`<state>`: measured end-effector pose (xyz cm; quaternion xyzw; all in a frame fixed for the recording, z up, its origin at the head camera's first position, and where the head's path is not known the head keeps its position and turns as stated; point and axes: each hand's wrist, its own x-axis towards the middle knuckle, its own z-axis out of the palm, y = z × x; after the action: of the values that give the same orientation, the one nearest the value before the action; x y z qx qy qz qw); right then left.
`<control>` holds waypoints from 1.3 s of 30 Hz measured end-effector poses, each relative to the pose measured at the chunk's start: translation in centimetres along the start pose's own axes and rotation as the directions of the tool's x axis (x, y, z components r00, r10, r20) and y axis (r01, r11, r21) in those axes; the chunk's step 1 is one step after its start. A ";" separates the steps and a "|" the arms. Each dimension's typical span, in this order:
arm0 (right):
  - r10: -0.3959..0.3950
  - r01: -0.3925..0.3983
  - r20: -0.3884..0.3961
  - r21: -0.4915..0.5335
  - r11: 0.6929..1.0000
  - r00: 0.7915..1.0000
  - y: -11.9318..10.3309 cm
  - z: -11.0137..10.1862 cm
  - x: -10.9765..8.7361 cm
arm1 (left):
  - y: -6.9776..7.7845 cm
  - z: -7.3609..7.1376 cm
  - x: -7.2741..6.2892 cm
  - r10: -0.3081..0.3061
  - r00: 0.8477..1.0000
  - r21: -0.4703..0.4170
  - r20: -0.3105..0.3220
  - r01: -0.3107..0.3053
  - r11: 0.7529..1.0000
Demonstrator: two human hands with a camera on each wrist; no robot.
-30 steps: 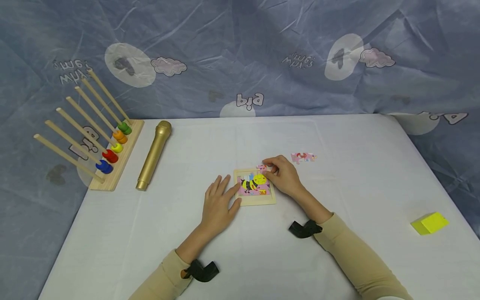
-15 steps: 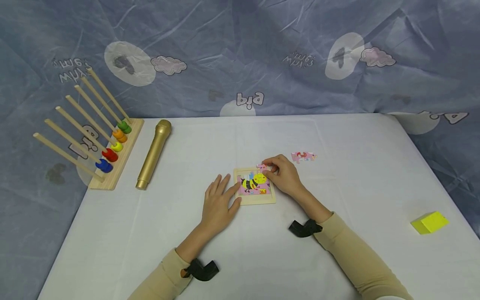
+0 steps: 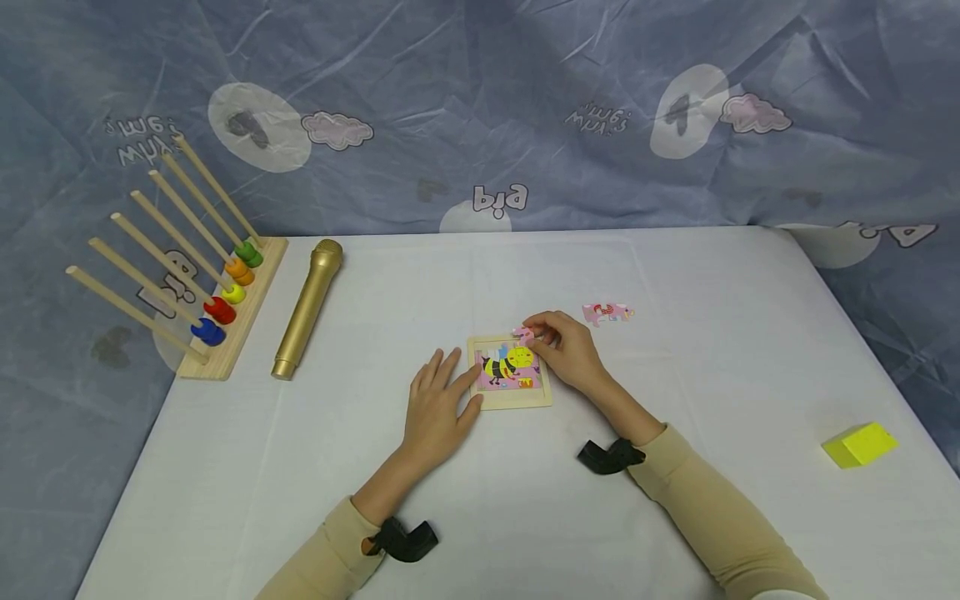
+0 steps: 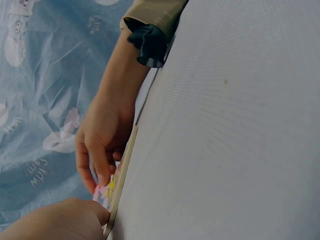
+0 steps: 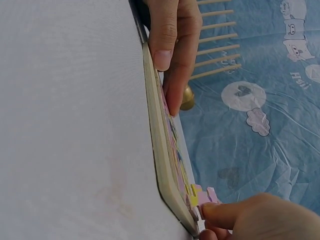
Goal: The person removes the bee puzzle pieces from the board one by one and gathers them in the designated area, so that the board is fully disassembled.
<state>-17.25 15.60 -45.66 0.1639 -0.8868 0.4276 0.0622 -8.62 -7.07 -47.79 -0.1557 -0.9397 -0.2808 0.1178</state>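
A small wooden-framed jigsaw puzzle (image 3: 510, 401) with a yellow and black bee picture lies flat on the white table. My right hand (image 3: 570, 352) pinches a pink puzzle piece (image 3: 522, 333) between thumb and fingers at the frame's top right corner. In the right wrist view the pink and yellow piece (image 5: 209, 195) stands tilted up from the board at the thumb tip. My left hand (image 3: 437, 412) rests with spread fingers on the frame's left edge, index fingertip on the picture's side. Another pink puzzle piece (image 3: 607, 313) lies on the table beyond the right hand.
A wooden peg rack (image 3: 232, 342) with coloured beads stands at the far left. Beside it lies a gold microphone (image 3: 307, 312). A yellow block (image 3: 859, 446) sits near the right edge. A patterned blue-grey cloth (image 3: 420, 100) hangs behind the table.
The pink piece in my right hand has shifted and tilted slightly at the frame's top right corner. The left hand and the frame stay in place.
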 end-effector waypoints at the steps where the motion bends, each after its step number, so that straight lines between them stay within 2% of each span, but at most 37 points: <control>1: 0.000 0.000 -0.002 0.014 1.000 1.000 0.0 0.0 0.0 | 0.0 0.0 0.0 -0.001 1.000 0.001 0.000 0.001 1.000; 7: 0.004 -0.003 -0.012 0.098 0.995 1.000 0.2 -0.1 0.0 | 0.1 0.0 0.0 -0.008 1.000 0.002 0.011 0.008 1.000; 21: -0.009 0.010 -0.006 0.143 0.990 1.000 0.1 -0.3 -0.1 | 0.1 0.2 0.0 0.031 0.999 -0.002 -0.041 -0.031 1.000; 24: 0.016 -0.012 -0.020 0.193 0.981 1.000 -0.2 -0.4 0.0 | 0.0 0.1 0.0 0.026 0.999 -0.002 -0.040 -0.026 1.000; 28: 0.070 -0.059 -0.032 0.269 0.961 0.997 -0.8 -0.8 0.3 | 0.1 0.0 0.0 -0.002 1.000 -0.007 -0.005 0.002 1.000; 31: 0.108 -0.098 -0.021 0.289 0.952 0.994 -1.2 -1.7 0.4 | 0.1 0.0 0.0 -0.013 1.000 -0.003 0.016 0.013 1.000; 35: 0.140 -0.131 -0.017 0.254 0.958 0.990 -2.0 -3.9 0.2 | 0.1 0.1 -0.1 -0.019 1.000 -0.002 0.023 0.019 1.000; 39: 0.163 -0.140 -0.093 0.210 0.968 0.982 -1.5 -7.0 -0.2 | 0.0 0.1 -0.1 -0.016 1.000 -0.005 0.017 0.016 1.000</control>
<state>-16.76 20.27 -40.25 0.0775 -0.8439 0.5275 0.0606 -8.55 -7.01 -47.86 -0.1506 -0.9412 -0.2827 0.1073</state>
